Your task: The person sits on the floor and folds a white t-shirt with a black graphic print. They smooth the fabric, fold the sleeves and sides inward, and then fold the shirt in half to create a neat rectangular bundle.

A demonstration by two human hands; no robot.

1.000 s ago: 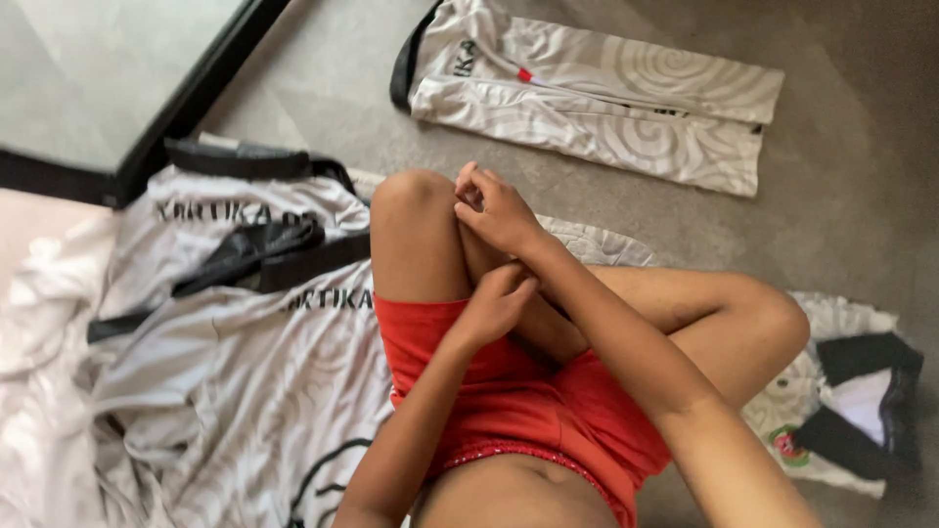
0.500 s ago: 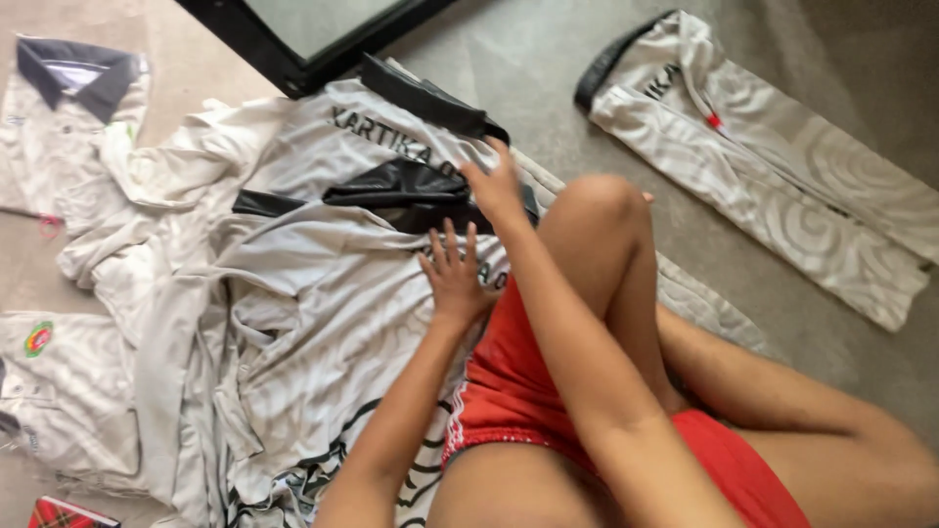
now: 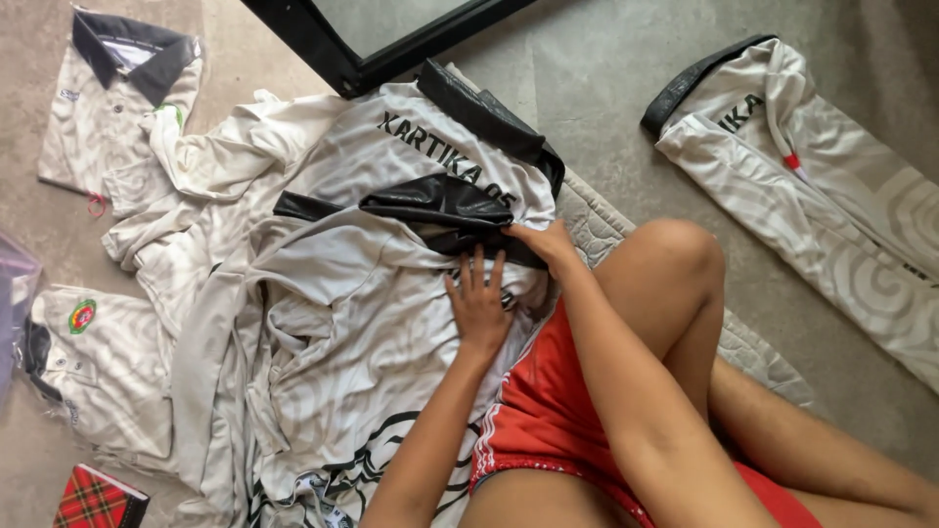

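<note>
A pile of white patterned sports shirts (image 3: pixel 323 313) with black trim lies on the floor in front of me. My left hand (image 3: pixel 479 298) rests flat on the top shirt, fingers spread. My right hand (image 3: pixel 543 242) pinches the black edge (image 3: pixel 440 205) of that shirt just above my left hand. I sit on the floor in red shorts (image 3: pixel 548 411) with my right knee (image 3: pixel 675 249) raised beside the pile.
A folded white shirt with a dark collar (image 3: pixel 112 98) lies at top left, another folded one (image 3: pixel 93 362) at lower left. White patterned trousers (image 3: pixel 812 196) lie at right. A black frame (image 3: pixel 333 49) runs along the top. A red tartan booklet (image 3: pixel 98 499) sits bottom left.
The view swung left from my lap to the shirt pile. Both hands moved from my knee onto the top shirt; the left lies flat, the right took hold of the black edge.
</note>
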